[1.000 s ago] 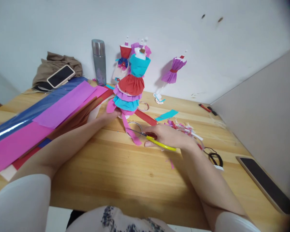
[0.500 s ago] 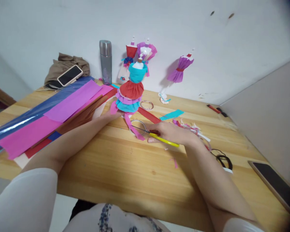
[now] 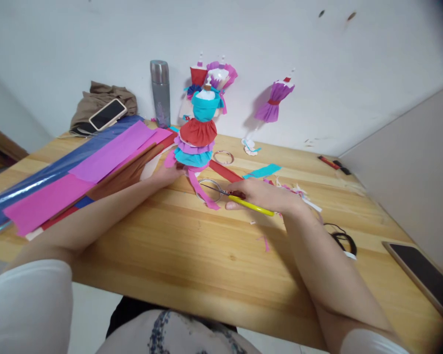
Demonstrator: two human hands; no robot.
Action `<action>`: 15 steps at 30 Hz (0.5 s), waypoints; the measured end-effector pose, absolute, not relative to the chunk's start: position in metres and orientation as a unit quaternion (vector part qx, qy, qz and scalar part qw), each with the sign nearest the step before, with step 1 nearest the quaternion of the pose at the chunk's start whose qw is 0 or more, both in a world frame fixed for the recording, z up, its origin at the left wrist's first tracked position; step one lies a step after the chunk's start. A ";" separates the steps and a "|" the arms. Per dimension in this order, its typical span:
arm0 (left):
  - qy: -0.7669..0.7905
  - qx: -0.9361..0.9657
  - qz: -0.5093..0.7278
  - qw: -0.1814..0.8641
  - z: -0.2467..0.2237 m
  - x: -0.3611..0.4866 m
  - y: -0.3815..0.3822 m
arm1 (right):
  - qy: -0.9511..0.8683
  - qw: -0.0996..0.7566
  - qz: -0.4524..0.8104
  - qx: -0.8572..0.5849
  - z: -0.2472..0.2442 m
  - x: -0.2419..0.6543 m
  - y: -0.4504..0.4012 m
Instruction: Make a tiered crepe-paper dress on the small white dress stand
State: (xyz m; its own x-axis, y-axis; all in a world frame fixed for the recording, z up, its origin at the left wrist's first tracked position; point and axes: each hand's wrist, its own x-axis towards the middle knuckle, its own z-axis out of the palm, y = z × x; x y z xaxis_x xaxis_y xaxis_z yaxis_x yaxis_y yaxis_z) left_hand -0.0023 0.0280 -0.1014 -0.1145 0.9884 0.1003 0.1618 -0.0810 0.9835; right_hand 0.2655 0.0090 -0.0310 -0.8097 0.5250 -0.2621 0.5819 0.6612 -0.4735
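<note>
A small white dress form (image 3: 206, 94) stands in the middle, dressed in crepe paper: turquoise bodice, red overskirt (image 3: 198, 132), purple and turquoise ruffles. My left hand (image 3: 172, 172) closes at its base, below the hem, with the fingertips hidden by the paper. From the hem a pink paper strip (image 3: 202, 192) trails onto the table, across a silvery ring (image 3: 219, 190). My right hand (image 3: 256, 192) grips yellow-handled scissors (image 3: 251, 205). Their blades point left, over the ring and close to the strip.
Crepe paper sheets (image 3: 110, 152) and a blue roll (image 3: 59, 172) lie left, near a phone (image 3: 108, 114) on brown cloth. A flask (image 3: 160, 93) and other dressed forms (image 3: 275, 101) stand by the wall. Paper scraps (image 3: 295, 191), black cord (image 3: 345, 243) and another phone (image 3: 421, 275) lie right.
The dress form has shifted slightly left and stands more upright in my left hand. The scissors stay close to the pink strip, and the view has moved a little.
</note>
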 end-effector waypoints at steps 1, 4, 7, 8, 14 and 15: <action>0.556 0.513 0.510 0.410 -0.102 -0.005 0.022 | 0.910 0.052 -0.278 0.304 -0.031 0.265 0.009; 0.588 0.458 0.503 0.437 -0.104 -0.007 0.009 | 0.908 0.054 -0.286 0.301 -0.035 0.265 0.012; 0.586 0.412 0.484 0.502 -0.104 0.000 0.005 | 0.907 0.054 -0.296 0.294 -0.039 0.265 0.015; 0.579 0.397 0.479 0.527 -0.103 0.004 0.005 | 0.907 0.053 -0.295 0.296 -0.040 0.265 0.015; 0.523 0.315 0.498 0.616 -0.096 0.016 0.007 | 0.907 0.058 -0.276 0.312 -0.035 0.263 0.012; 0.515 0.306 0.503 0.623 -0.095 0.015 0.006 | 0.906 0.060 -0.275 0.315 -0.033 0.263 0.011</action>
State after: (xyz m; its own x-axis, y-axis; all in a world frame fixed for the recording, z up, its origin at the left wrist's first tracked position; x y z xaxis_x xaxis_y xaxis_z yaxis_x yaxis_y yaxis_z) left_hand 0.0152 0.0063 -0.0952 -0.0367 0.9421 -0.3333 -0.3122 0.3061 0.8994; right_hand 0.2628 0.0107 -0.0334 -0.7943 0.5379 -0.2826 0.6042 0.6502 -0.4607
